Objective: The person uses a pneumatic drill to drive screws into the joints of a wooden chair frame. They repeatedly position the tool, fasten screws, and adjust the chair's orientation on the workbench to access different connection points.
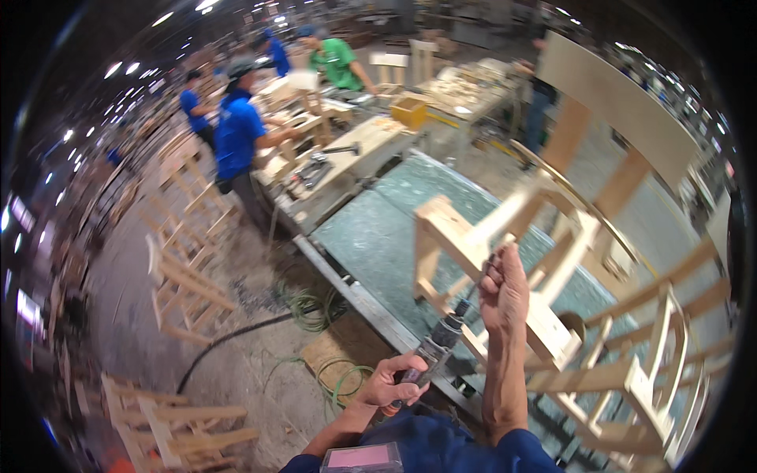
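Observation:
My left hand (400, 380) is wrapped round the grip of a power drill (444, 335) with a dark chuck, held low in front of me. Its bit points up and away, toward my right hand. That right hand (505, 285) is closed, with fingers curled and thumb and forefinger pinched together beside the wooden chair frame (465, 236). What its fingers hold is too small and blurred to name. The pale, unfinished frame rests on a green-topped workbench (371, 236), its legs and rails spreading to the right.
More wooden chair frames stand on the right (631, 378) and on the floor at left (185, 292). A black hose (229, 335) and green tubing (311, 311) lie by the bench. Beyond it are a hammer (343, 149), a yellow bin (408, 113) and a person in blue (236, 134).

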Demonstrator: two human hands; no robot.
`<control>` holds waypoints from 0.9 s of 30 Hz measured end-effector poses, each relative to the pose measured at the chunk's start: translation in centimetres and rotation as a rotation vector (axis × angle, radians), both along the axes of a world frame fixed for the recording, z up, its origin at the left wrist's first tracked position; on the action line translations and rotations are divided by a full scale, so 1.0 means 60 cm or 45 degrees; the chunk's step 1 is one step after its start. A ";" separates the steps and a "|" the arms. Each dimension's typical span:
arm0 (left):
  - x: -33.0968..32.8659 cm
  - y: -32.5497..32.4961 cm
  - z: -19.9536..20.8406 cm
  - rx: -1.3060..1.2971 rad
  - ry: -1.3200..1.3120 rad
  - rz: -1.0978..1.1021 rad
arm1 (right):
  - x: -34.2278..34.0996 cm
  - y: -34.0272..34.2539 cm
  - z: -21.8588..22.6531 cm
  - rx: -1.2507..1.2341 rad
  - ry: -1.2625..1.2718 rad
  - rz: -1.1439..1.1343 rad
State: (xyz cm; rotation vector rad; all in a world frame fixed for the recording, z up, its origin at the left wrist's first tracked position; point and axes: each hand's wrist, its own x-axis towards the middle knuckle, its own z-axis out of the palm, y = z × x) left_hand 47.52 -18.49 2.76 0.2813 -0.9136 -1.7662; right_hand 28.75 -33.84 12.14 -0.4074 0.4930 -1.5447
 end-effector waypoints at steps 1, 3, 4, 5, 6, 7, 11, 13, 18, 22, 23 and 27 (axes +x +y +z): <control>-0.011 0.004 0.007 -0.010 -0.003 0.010 | -0.004 0.015 0.016 0.083 0.077 -0.118; -0.020 0.003 0.000 -0.081 -0.063 -0.099 | -0.032 0.032 0.019 -0.046 0.176 -0.219; -0.031 0.001 0.007 -0.117 -0.082 -0.126 | -0.051 0.039 0.022 -0.037 0.196 -0.237; -0.038 0.002 0.010 -0.147 -0.101 -0.139 | -0.067 0.047 0.021 -0.021 0.215 -0.241; -0.046 -0.001 0.011 -0.166 -0.118 -0.170 | -0.083 0.059 0.031 -0.033 0.221 -0.249; -0.053 -0.007 0.014 -0.186 -0.132 -0.211 | -0.103 0.066 0.036 -0.075 0.237 -0.262; -0.088 -0.014 0.030 -0.231 -0.194 -0.306 | -0.171 0.102 0.039 -0.201 0.308 -0.294; -0.098 -0.016 0.036 -0.229 -0.223 -0.354 | -0.198 0.118 0.038 -0.228 0.333 -0.303; -0.127 -0.021 0.046 -0.364 -0.337 -0.376 | -0.245 0.149 0.038 -0.231 0.496 -0.360; -0.149 -0.015 0.052 -0.327 -0.245 -0.307 | -0.256 0.163 0.041 -0.193 0.574 -0.412; -0.151 -0.016 0.056 -0.347 -0.242 -0.295 | -0.254 0.166 0.044 -0.175 0.544 -0.422; -0.151 -0.038 0.090 -0.436 -0.250 -0.286 | -0.252 0.179 0.052 -0.175 0.392 -0.457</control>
